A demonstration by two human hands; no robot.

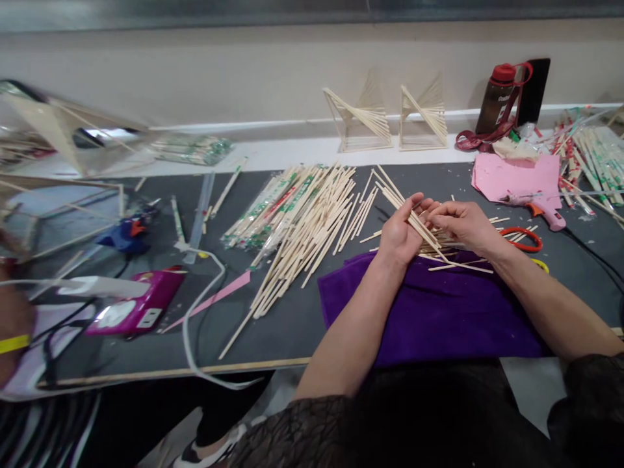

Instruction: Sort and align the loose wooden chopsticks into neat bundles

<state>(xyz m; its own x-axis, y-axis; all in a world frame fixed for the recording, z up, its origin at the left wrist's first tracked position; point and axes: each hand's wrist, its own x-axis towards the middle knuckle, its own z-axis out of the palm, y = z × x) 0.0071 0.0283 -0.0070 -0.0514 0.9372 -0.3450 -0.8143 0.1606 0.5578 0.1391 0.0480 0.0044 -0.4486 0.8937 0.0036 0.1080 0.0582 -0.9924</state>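
My left hand (398, 229) is curled around a bundle of pale wooden chopsticks (423, 231), which slants across the palm and fans out at its upper left end. Close to it, my right hand (463, 224) has its fingertips pinched together beside the bundle's right side. What sits between those fingertips is too small to make out. Below both hands lies a folded purple cloth (429, 312), with a few loose sticks on its far edge. A large pile of chopsticks (312, 227), some in wrappers, spreads to the left of my hands.
Two twisted stick frames (363, 117) stand against the wall. At right are a pink glue gun (546, 209), pink paper (517, 179), red-handled scissors (529, 239) and a bottle (497, 97). A blue glue gun (127, 234), magenta case (146, 302), white cable (188, 325) and another person's arm (12, 318) are left.
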